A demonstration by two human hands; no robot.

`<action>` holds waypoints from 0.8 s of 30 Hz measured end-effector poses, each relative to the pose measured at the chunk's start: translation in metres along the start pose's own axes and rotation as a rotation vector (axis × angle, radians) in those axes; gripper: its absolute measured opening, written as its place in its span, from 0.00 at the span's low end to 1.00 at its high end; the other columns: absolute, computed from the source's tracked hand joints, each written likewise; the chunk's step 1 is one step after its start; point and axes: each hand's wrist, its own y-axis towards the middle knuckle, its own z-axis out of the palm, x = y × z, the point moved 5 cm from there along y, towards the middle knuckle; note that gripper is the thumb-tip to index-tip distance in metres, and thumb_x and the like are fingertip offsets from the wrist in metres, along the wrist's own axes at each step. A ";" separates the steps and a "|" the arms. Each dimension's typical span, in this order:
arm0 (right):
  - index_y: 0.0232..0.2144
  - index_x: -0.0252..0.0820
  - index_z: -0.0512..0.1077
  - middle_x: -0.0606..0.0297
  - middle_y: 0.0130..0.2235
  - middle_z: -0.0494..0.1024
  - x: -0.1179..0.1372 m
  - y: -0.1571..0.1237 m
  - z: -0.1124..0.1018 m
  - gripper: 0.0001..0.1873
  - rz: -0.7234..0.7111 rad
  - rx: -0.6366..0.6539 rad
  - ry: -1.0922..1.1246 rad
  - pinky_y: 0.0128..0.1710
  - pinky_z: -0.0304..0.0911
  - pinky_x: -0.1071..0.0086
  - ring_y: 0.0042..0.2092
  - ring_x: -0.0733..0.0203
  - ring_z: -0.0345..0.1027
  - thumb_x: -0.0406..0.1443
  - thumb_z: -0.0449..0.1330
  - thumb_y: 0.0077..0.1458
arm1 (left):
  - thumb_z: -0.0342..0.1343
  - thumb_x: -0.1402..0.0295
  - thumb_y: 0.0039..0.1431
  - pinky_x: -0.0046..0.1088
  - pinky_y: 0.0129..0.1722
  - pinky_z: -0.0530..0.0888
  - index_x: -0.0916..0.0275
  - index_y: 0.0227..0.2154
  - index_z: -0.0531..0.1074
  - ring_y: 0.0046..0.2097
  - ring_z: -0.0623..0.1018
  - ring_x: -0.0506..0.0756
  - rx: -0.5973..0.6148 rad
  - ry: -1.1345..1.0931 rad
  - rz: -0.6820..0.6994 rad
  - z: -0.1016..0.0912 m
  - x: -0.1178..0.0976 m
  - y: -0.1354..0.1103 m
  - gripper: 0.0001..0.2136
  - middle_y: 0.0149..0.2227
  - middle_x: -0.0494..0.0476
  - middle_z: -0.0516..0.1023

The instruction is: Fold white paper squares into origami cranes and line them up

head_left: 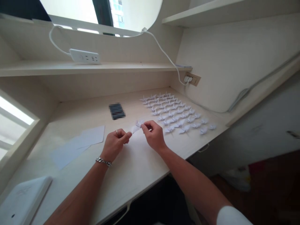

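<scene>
Between my two hands, above the desk, is a small folded white paper crane (136, 127). My left hand (116, 141), with a ring and a chain bracelet, pinches its lower left tip between thumb and finger. At the crane's right side, my right hand (153, 132) pinches the paper with its fingers curled. The finer folds are too small to make out. Just right of my right hand, rows of white paper cranes (174, 113) stand on the desk. To the left of my left hand lie flat white paper sheets (91, 136), partly overlapping.
Behind my hands lies a dark pixelated rectangular item (117, 111) on the desk (77, 117). A white device (25, 200) sits at the near left corner. A power strip (84, 57) rests on the shelf, and a cable runs to the wall outlet (192, 79).
</scene>
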 end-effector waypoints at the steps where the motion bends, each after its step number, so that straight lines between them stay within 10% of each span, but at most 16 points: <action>1: 0.31 0.42 0.72 0.65 0.31 0.76 -0.005 -0.006 -0.011 0.09 0.016 -0.019 -0.014 0.35 0.64 0.70 0.32 0.62 0.69 0.41 0.56 0.56 | 0.60 0.59 0.49 0.24 0.24 0.62 0.62 0.15 0.66 0.21 0.65 0.48 0.031 0.016 0.011 0.004 0.000 -0.001 0.16 0.17 0.50 0.70; 12: 0.33 0.41 0.76 0.60 0.33 0.78 -0.043 -0.068 -0.141 0.12 0.137 -0.270 -0.331 0.35 0.63 0.66 0.33 0.57 0.69 0.43 0.57 0.55 | 0.59 0.52 0.48 0.26 0.23 0.60 0.61 0.17 0.72 0.21 0.64 0.50 0.086 0.301 0.049 0.020 0.002 -0.002 0.17 0.17 0.51 0.71; 24: 0.31 0.45 0.74 0.61 0.33 0.79 -0.051 -0.042 -0.145 0.11 0.354 -0.205 -0.822 0.32 0.56 0.67 0.35 0.55 0.70 0.41 0.54 0.57 | 0.58 0.51 0.49 0.26 0.24 0.61 0.62 0.20 0.74 0.22 0.66 0.51 0.098 0.347 0.048 0.018 0.005 -0.001 0.18 0.19 0.52 0.73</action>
